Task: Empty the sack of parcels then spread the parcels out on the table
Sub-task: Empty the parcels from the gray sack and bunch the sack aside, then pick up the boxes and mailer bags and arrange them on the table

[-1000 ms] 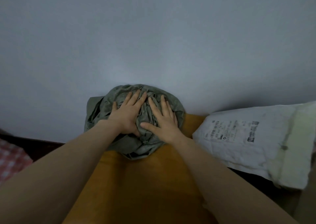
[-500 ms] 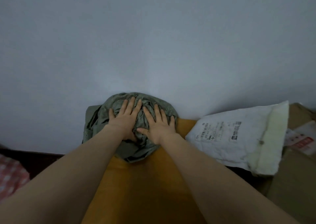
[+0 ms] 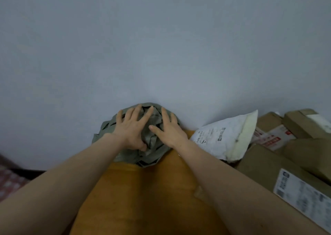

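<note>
The crumpled grey sack point(image 3: 152, 156) lies at the far edge of the orange desk point(image 3: 143, 199), against the wall point(image 3: 161, 46). The left hand point(image 3: 132, 127) and right hand point(image 3: 170, 129) press on it side by side, fingers point(image 3: 136, 112) spread and straight, gripping nothing. Just right of the sack lies a white mailer point(image 3: 220, 139), with brown boxes point(image 3: 265, 163) beside it.

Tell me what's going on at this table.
A person has both hands spread on a crumpled grey-green fabric sack, left hand and right hand side by side, fingers straight. The sack sits bunched against the wall at the far edge of the orange-brown table. A white plastic mailer parcel and brown cardboard boxes lie to its right, outside the sack.
</note>
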Action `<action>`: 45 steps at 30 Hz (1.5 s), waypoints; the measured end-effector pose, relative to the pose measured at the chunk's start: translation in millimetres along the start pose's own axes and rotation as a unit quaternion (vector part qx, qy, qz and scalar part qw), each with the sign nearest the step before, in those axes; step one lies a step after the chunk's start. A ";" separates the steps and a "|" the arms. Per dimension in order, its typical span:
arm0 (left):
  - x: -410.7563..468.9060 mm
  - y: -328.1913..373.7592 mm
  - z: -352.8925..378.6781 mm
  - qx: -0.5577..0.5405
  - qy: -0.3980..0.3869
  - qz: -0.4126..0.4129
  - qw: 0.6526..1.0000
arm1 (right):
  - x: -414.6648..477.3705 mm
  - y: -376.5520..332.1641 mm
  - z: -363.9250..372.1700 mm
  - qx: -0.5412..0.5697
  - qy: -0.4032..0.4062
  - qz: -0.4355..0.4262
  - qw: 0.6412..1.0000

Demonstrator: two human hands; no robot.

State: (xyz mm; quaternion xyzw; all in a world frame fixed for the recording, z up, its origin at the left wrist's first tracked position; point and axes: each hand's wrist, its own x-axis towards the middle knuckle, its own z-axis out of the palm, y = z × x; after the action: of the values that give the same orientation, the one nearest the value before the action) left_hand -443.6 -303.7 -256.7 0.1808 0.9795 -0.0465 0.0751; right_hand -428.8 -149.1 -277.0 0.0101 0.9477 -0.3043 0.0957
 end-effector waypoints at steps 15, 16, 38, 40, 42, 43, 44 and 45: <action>-63.1 133.9 -34.2 -0.146 0.072 0.039 0.986 | -149.4 91.8 -116.0 -0.046 0.185 0.057 0.980; -69.6 158.9 -38.4 -0.153 0.069 0.072 0.983 | -164.3 107.4 -127.5 -0.063 0.209 0.067 0.974; -162.4 389.4 -10.3 -0.104 -0.038 0.125 0.986 | -288.9 297.0 -196.6 0.040 0.144 0.192 0.970; -183.2 373.3 -8.3 -0.157 0.012 0.078 0.984 | -299.9 278.4 -175.8 0.069 0.114 0.170 0.976; -202.9 357.8 -5.3 -0.161 0.042 0.031 0.986 | -309.8 255.8 -151.9 0.064 0.075 0.127 0.987; -212.4 350.1 -2.2 -0.148 0.037 0.009 0.988 | -312.4 246.0 -138.2 0.053 0.050 0.099 0.992; -220.0 342.3 2.7 -0.139 0.026 -0.013 0.990 | -317.2 232.8 -126.0 0.043 0.019 0.084 0.995; -229.5 333.5 9.0 -0.138 0.015 -0.037 0.990 | -321.0 220.6 -112.3 0.043 -0.012 0.069 0.997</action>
State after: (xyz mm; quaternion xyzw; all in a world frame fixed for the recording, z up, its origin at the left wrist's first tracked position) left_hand -110.1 -74.3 -249.2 0.1329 0.9836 0.0892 0.0833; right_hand -116.4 108.1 -254.3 0.0764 0.9297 -0.3371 0.1270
